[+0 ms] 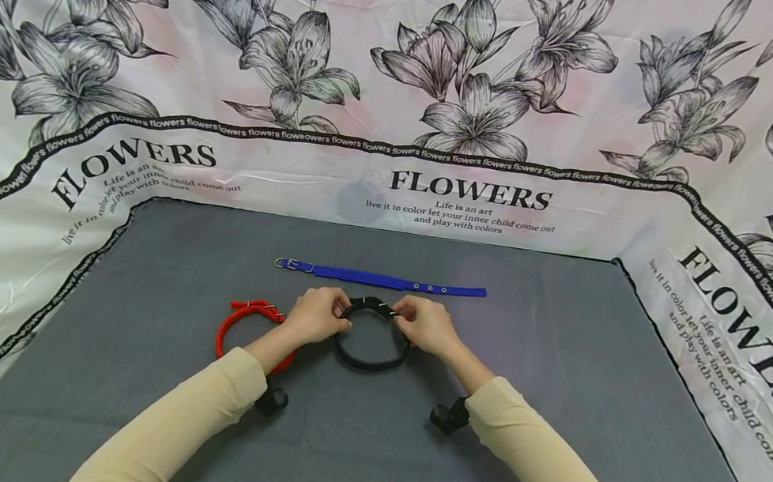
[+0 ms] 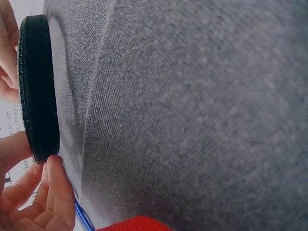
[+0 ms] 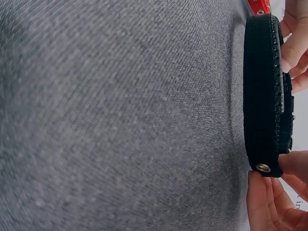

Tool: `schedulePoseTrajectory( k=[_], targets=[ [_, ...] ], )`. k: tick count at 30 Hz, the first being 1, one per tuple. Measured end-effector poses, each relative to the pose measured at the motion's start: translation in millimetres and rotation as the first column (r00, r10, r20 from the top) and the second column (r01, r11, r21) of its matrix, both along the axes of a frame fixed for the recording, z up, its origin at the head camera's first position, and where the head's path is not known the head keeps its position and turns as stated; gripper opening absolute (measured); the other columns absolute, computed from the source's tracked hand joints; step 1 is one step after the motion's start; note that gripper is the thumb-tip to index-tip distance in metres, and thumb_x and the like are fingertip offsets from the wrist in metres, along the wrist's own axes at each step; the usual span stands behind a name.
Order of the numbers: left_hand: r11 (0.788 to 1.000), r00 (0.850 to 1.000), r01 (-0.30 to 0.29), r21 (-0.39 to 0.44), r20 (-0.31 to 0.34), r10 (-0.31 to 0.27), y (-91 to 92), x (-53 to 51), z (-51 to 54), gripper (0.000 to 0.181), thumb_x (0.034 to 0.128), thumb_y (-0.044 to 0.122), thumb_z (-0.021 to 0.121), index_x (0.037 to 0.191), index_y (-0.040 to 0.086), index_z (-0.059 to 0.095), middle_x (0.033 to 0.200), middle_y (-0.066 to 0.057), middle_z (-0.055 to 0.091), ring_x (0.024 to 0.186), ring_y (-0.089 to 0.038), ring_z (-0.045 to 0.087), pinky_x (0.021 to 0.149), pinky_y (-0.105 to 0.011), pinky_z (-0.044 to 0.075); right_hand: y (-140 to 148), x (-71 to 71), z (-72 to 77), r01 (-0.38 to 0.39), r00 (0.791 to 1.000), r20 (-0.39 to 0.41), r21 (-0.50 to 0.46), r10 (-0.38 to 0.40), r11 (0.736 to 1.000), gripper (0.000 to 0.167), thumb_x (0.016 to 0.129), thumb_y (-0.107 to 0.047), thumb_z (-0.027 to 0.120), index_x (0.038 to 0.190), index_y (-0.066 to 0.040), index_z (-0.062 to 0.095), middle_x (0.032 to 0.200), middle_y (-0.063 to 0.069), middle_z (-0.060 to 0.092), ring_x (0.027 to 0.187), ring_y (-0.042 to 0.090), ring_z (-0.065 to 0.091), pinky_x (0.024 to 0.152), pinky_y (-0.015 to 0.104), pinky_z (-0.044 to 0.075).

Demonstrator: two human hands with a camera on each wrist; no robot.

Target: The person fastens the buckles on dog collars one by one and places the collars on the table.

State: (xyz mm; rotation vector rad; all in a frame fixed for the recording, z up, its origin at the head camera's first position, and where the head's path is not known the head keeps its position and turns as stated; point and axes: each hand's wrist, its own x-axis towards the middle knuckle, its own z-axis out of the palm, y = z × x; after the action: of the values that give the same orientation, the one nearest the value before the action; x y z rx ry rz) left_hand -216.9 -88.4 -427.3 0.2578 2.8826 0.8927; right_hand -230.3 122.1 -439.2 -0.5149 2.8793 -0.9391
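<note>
Both hands hold a black pet collar (image 1: 367,365), looped into a ring above the grey cloth. On its left side the left hand (image 1: 317,316) pinches the band between thumb and fingers. The right hand (image 1: 425,324) pinches it at the right, near the buckle part at the top of the loop. In the right wrist view a metal eyelet (image 3: 263,167) shows on the black band beside the right fingertips. A red collar (image 1: 224,331), also looped, lies partly hidden under the left forearm. Beyond the hands a blue collar (image 1: 368,278) is stretched out flat, buckle end to the left.
The grey cloth (image 1: 361,461) covers the work surface. A white sheet with flower prints and lettering (image 1: 462,202) stands along the back and both sides. Dark wrist cameras (image 1: 450,415) hang under both sleeves.
</note>
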Motion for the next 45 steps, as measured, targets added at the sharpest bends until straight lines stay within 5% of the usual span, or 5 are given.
schedulePoseTrajectory(
  k=[24,33,45],
  targets=[
    [0.999,0.999,0.02,-0.033,0.031,-0.019,-0.7,-1.8,-2.5,0.028,0.0755,0.026,0.076,0.098,0.011,0.066,0.076,0.002,0.06,0.065,-0.012,0.054,0.062,-0.03,0.043,1.9,-5.0,-6.0,-0.012,0.992,-0.128,0.069,0.021,0.998,0.009,0.081,-0.014,0.067,0.09,-0.013,0.069,0.075,-0.001,0.066,0.067,0.013,0.058,0.062,0.032,0.046],
    [1.0,1.0,0.002,-0.009,0.009,-0.002,-11.0,-7.4,9.8,0.023,0.0786,0.025,0.073,0.096,0.012,0.067,0.082,0.0,0.062,0.069,-0.014,0.057,0.063,-0.03,0.045,14.1,-13.5,6.2,-0.052,0.984,-0.169,0.034,0.057,0.998,0.013,0.084,-0.014,0.064,0.095,-0.01,0.068,0.082,0.004,0.069,0.076,0.018,0.065,0.07,0.036,0.049],
    [0.999,0.999,-0.039,0.004,-0.003,0.039,-30.4,-25.6,23.7,0.024,0.0807,0.024,0.071,0.099,0.01,0.065,0.095,-0.005,0.065,0.084,-0.021,0.06,0.074,-0.037,0.048,39.8,-34.8,16.8,0.038,0.986,-0.163,0.023,-0.034,0.999,0.023,0.086,-0.019,0.063,0.106,-0.007,0.065,0.095,0.008,0.066,0.086,0.023,0.061,0.076,0.039,0.048]
  ],
)
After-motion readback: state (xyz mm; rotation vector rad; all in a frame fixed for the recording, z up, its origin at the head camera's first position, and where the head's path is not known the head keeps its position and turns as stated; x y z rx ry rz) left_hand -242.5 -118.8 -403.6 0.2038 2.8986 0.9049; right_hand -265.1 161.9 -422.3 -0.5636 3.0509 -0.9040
